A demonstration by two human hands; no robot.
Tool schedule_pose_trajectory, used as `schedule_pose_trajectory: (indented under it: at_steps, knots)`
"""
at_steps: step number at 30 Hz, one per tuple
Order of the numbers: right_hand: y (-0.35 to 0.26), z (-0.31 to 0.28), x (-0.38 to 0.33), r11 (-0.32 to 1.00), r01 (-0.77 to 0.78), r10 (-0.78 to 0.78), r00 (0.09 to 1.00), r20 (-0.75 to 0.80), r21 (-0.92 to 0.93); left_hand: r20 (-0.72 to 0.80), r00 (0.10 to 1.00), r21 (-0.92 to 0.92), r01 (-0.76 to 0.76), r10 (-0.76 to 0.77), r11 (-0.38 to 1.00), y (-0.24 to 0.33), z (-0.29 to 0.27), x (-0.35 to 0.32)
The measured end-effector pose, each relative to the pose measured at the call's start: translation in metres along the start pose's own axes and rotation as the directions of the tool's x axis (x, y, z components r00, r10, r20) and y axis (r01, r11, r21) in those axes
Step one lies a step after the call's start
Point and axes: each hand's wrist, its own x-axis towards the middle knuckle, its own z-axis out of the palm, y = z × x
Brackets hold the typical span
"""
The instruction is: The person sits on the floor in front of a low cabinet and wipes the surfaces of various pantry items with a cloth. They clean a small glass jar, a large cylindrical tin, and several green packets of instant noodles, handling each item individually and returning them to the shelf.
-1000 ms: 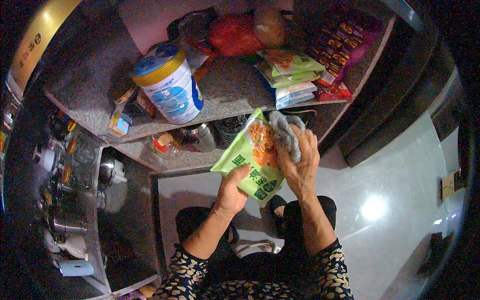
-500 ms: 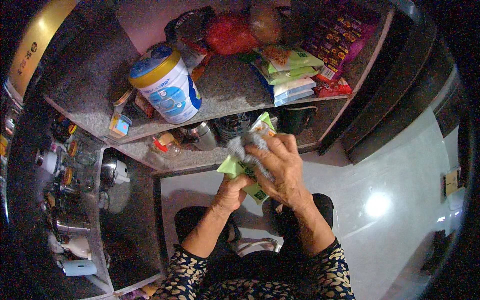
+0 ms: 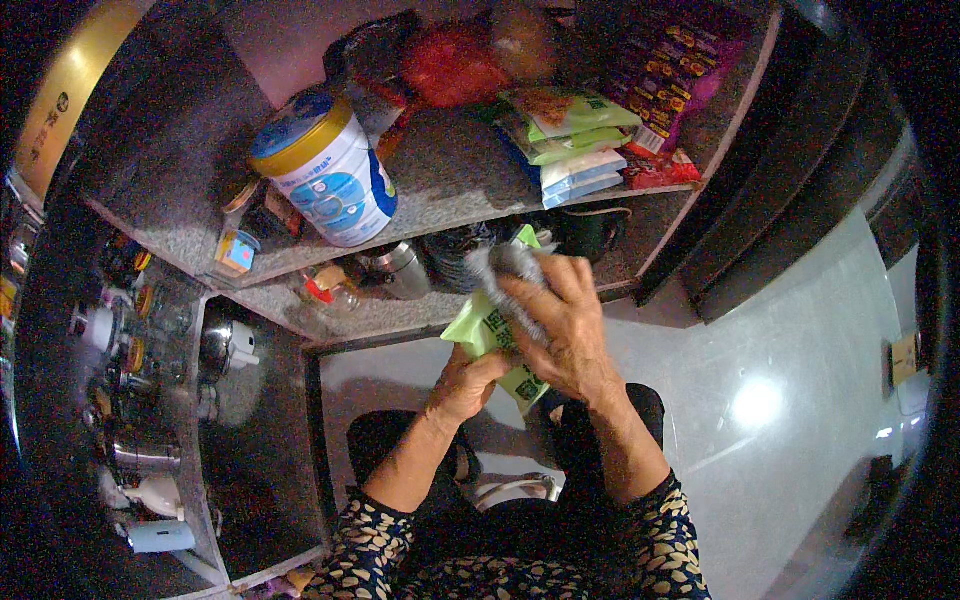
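Closed around the lower left side of a light green plastic packet (image 3: pixel 472 322), my left hand (image 3: pixel 465 386) keeps it above my knees, in front of the cabinet. A crumpled grey cloth (image 3: pixel 500 272) is gripped in my right hand (image 3: pixel 572 335), which covers much of the packet's upper face with it. The packet is tilted, one corner showing beyond the cloth and another below my hands. My right thumb is partly hidden. On the shelf ahead, similar green packets (image 3: pixel 575 118) lie stacked on pale blue and white ones (image 3: pixel 585 178).
A white and blue can (image 3: pixel 335 180) with a gold rim stands at the shelf's left. Red (image 3: pixel 455 65) and purple (image 3: pixel 670 70) packages lie further back. Below are a steel flask (image 3: pixel 400 270) and a dark mug (image 3: pixel 590 235). Jars and an appliance (image 3: pixel 228 345) fill the left compartments.
The cloth has shifted slightly across the packet, showing more of its green face and dark print. The packet has turned a little in my left hand. Both hands keep their holds.
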Motion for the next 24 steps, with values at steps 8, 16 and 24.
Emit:
schedule_pose_trajectory:
  at_steps: [8,16,24]
  knots:
    - [-0.006,-0.003,-0.006,0.962,0.137,-0.199,0.944,0.261,0.237,-0.002,0.998,0.183,0.065,-0.066,0.981,0.003,-0.012,0.000]
    - [0.008,0.005,-0.005,0.999,-0.020,0.015,0.994,-0.105,-0.046,0.030,0.999,0.034,-0.036,0.035,0.999,0.009,0.000,-0.003]
    - [0.018,0.006,-0.019,0.964,-0.256,0.253,0.966,-0.050,-0.065,-0.069,0.989,-0.138,-0.138,0.129,0.981,0.021,0.002,0.000]
